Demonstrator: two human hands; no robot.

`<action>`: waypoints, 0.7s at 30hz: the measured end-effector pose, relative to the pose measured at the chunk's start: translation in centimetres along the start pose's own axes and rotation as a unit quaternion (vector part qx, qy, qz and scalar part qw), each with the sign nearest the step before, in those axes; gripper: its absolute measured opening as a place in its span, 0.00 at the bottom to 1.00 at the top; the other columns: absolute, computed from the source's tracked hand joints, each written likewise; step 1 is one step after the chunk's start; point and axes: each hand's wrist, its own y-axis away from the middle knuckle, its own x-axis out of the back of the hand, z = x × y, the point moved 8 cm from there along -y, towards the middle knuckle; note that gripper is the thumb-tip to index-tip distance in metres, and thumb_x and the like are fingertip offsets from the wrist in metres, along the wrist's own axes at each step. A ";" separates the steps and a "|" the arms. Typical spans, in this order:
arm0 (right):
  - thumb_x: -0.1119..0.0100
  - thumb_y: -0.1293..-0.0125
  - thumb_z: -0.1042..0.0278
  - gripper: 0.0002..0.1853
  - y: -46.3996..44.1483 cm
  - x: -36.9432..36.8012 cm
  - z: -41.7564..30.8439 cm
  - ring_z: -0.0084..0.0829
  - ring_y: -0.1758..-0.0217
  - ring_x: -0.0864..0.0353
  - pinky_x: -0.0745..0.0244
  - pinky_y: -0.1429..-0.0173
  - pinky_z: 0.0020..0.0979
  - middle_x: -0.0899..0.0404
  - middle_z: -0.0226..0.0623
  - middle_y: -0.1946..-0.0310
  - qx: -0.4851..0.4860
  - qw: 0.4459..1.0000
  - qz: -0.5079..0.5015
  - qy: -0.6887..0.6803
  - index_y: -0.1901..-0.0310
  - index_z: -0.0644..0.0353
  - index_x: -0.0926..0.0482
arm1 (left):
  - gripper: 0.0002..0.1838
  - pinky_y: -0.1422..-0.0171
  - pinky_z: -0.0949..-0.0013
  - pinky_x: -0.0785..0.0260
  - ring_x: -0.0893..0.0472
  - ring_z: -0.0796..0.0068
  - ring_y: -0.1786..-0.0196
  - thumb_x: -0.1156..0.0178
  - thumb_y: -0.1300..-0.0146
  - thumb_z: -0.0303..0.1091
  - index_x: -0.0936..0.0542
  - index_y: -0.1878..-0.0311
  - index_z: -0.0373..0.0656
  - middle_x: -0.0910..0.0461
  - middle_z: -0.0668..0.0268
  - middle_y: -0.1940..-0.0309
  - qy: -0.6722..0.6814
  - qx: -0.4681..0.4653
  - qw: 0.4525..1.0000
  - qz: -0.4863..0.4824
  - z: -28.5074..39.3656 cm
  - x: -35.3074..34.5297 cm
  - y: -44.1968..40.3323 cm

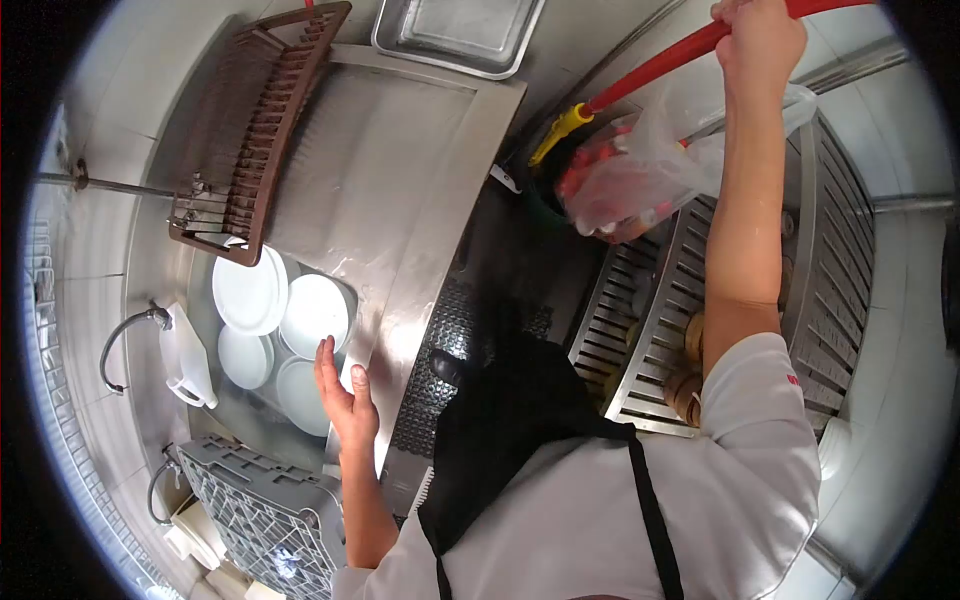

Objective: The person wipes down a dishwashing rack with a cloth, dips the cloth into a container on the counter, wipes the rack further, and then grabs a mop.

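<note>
My right hand (762, 45) is raised at the top, closed around a long red pole (665, 65) with a yellow end piece (563, 132). The pole slants down toward the steel counter's side; its far upper end leaves the view. Below it hangs a clear plastic bag (640, 175) with red and white contents, over a dark bin. My left hand (348, 395) is open, fingers stretched, above the near rim of the sink. Several white plates (313, 316) lie in that sink, close to my left fingertips. I cannot tell whether the hand touches the rim.
A brown dish rack (270, 130) stands on the steel counter (375, 160), with a metal tray (460, 30) beyond. A white jug (186, 360) and grey dishwasher rack (265, 510) are at the left. Slatted metal shelves (660, 330) stand right, with a black floor mat (430, 390) between.
</note>
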 end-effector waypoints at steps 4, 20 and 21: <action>0.34 0.30 0.59 0.21 -1.5 -1.8 -3.4 0.23 0.88 0.42 0.41 0.80 0.30 0.40 0.22 0.89 -0.089 0.979 -0.103 -0.151 0.80 0.47 0.31 | 0.36 0.20 0.50 0.45 0.34 0.46 0.24 0.44 0.23 0.53 0.33 0.25 0.34 0.31 0.45 0.28 0.022 -0.021 0.999 0.014 -1.4 1.2 1.9; 0.37 0.32 0.62 0.12 11.2 -3.4 -1.0 0.26 0.83 0.31 0.36 0.78 0.31 0.30 0.27 0.84 -0.008 0.997 0.059 0.049 0.70 0.59 0.21 | 0.30 0.19 0.55 0.47 0.32 0.53 0.25 0.43 0.23 0.42 0.32 0.26 0.32 0.30 0.49 0.28 0.078 -0.075 0.994 0.025 -3.5 2.4 5.7; 0.37 0.32 0.62 0.11 11.4 -3.1 2.6 0.26 0.82 0.30 0.35 0.77 0.31 0.29 0.29 0.83 0.023 0.997 0.066 0.021 0.66 0.61 0.19 | 0.30 0.19 0.55 0.47 0.32 0.53 0.25 0.43 0.23 0.42 0.32 0.26 0.32 0.30 0.49 0.28 0.076 -0.072 0.994 0.027 -3.5 2.3 5.8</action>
